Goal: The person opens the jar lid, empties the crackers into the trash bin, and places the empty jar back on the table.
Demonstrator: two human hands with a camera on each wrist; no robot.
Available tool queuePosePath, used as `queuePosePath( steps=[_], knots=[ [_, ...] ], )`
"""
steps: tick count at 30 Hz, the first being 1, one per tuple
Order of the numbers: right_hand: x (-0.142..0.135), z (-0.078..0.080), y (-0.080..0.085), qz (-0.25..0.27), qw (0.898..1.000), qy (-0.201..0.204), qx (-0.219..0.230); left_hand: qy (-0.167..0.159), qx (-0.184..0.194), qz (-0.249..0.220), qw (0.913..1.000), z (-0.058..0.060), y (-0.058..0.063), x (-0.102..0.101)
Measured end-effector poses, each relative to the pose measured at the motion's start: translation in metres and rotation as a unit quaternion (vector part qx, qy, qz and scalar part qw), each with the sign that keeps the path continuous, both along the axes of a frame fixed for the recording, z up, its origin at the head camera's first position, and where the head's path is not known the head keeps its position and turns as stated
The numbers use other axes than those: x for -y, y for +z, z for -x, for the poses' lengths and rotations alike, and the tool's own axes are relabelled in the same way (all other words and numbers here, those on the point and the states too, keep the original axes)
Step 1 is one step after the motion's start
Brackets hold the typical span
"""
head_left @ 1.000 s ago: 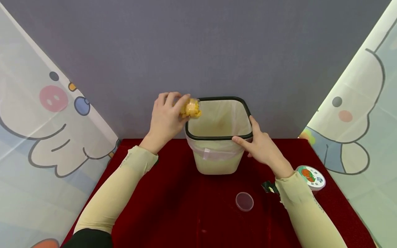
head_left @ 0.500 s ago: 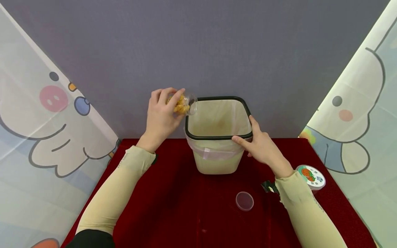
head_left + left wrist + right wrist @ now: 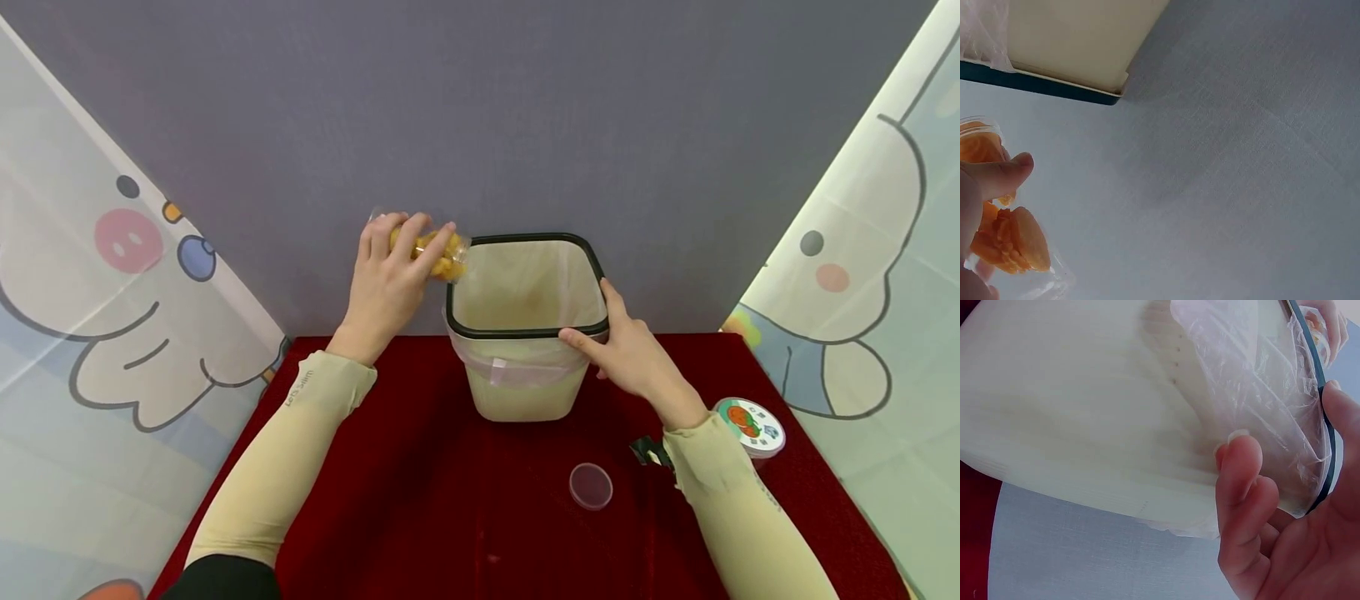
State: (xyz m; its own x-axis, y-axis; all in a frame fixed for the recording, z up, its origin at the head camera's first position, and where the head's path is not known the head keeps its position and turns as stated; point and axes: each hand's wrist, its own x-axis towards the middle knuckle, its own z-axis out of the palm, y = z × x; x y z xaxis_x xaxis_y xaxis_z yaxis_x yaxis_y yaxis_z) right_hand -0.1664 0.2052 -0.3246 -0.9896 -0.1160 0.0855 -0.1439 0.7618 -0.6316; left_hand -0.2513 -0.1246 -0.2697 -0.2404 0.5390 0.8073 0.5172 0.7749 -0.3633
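1. Progress, as a judgement: partway. A clear lid (image 3: 591, 487) lay on the red-covered desk (image 3: 420, 500), apparently off the jar; the yellow-orange pieces (image 3: 1010, 244) looked unemptied, and none showed in the waste bin (image 3: 528, 404).
2. The left hand (image 3: 386, 279) was curled round the clear plastic jar (image 3: 462, 254), tilted with its mouth just beside the bin's left rim.
3. The right hand (image 3: 637, 354) gripped the bin's right near corner, thumb on the rim, fingers bent against the bag liner (image 3: 510, 373).
4. Counted: one jar, one bin, one liner, one lid, one labelled tub (image 3: 750, 427), one unclear dark scrap (image 3: 651, 452); pieces uncountable.
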Motion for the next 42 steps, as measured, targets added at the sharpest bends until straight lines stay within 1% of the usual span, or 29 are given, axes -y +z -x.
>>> queuePosePath(
  steps=[3,5,7,9,10,11,13,15,16,17,18,19,20,22,23,24,25,27,28,32,36,39,42],
  knots=[
    [0.0,0.0002,0.0001,0.0,1.0,-0.001,-0.002,0.001,0.004,0.006,1.0,0.0004,0.0002,0.0001],
    [0.0002,0.0003,0.0001,0.001,1.0,0.0,-0.001,0.005,0.013,0.007,0.9999,-0.0001,-0.0005,-0.0004],
    [0.0007,0.0004,-0.0001,0.002,1.0,0.002,0.0,-0.005,0.043,-0.009,0.999,-0.0012,-0.0015,-0.0008],
    [0.0014,0.0004,-0.0003,0.003,1.0,0.003,0.0,-0.019,0.089,-0.04,0.9951,-0.0024,-0.0019,-0.0014],
    [0.0016,0.0004,-0.0004,0.003,1.0,0.003,0.0,-0.027,0.117,-0.059,0.991,-0.0028,-0.0019,-0.0017],
    [0.0018,0.0004,-0.0004,0.003,1.0,0.003,0.0,-0.037,0.149,-0.081,0.9848,-0.0031,-0.0017,-0.0023],
    [0.002,0.0005,-0.0001,0.004,1.0,0.003,-0.002,-0.049,0.205,-0.128,0.969,-0.0033,-0.0011,-0.0031],
    [0.0022,0.0006,0.0001,0.003,1.0,0.004,-0.002,-0.051,0.241,-0.165,0.9551,-0.0035,-0.0003,-0.0035],
    [0.0024,0.0006,0.0001,0.003,1.0,0.004,-0.002,-0.054,0.25,-0.182,0.9495,-0.0038,0.0,-0.0035],
    [0.0024,0.0006,0.0002,0.004,1.0,0.005,0.0,-0.055,0.25,-0.192,0.9474,-0.0041,0.0003,-0.0034],
    [0.0022,0.0005,0.0003,0.003,1.0,0.005,0.0,-0.053,0.24,-0.194,0.9499,-0.0038,0.0003,-0.0032],
    [0.0019,0.0004,0.0003,0.003,1.0,0.005,0.001,-0.049,0.222,-0.182,0.9567,-0.004,0.0005,-0.003],
    [0.0016,0.0004,0.0004,0.002,1.0,0.003,0.001,-0.045,0.197,-0.164,0.9655,-0.0038,0.0005,-0.003],
    [0.001,0.0002,0.0004,0.001,1.0,0.0,0.001,-0.041,0.139,-0.118,0.9824,-0.0032,0.0001,-0.0032],
    [0.0007,0.0001,0.0003,0.001,1.0,-0.001,0.0,-0.039,0.11,-0.093,0.9888,-0.0027,-0.0001,-0.0035],
    [0.0005,0.0001,0.0001,0.0,1.0,-0.002,-0.001,-0.039,0.085,-0.071,0.9931,-0.002,-0.0006,-0.0041],
    [0.0004,0.0001,0.0001,0.001,1.0,-0.002,-0.001,-0.041,0.067,-0.053,0.9955,-0.0018,-0.0009,-0.0046],
    [0.0004,0.0001,-0.0003,0.002,1.0,-0.001,-0.001,-0.049,0.047,-0.03,0.9973,-0.0008,-0.0021,-0.006],
    [0.0005,0.0001,-0.0006,0.002,1.0,0.0,-0.001,-0.047,0.04,-0.02,0.9979,-0.0004,-0.0028,-0.0065],
    [0.0012,0.0002,-0.0014,0.003,1.0,0.003,-0.001,-0.024,0.019,0.008,0.9995,-0.0005,-0.0059,-0.0076],
    [0.0008,-0.0001,-0.0012,0.002,1.0,0.001,0.0,0.004,0.012,0.028,0.9995,-0.0018,-0.005,-0.0074],
    [0.0003,-0.0001,-0.0005,0.002,1.0,-0.001,0.001,0.012,0.01,0.04,0.9991,-0.0026,-0.0034,-0.0071],
    [-0.0001,0.0004,0.0,0.002,1.0,-0.001,-0.001,0.016,0.009,0.043,0.9989,-0.0027,-0.0037,-0.0076]
  ],
)
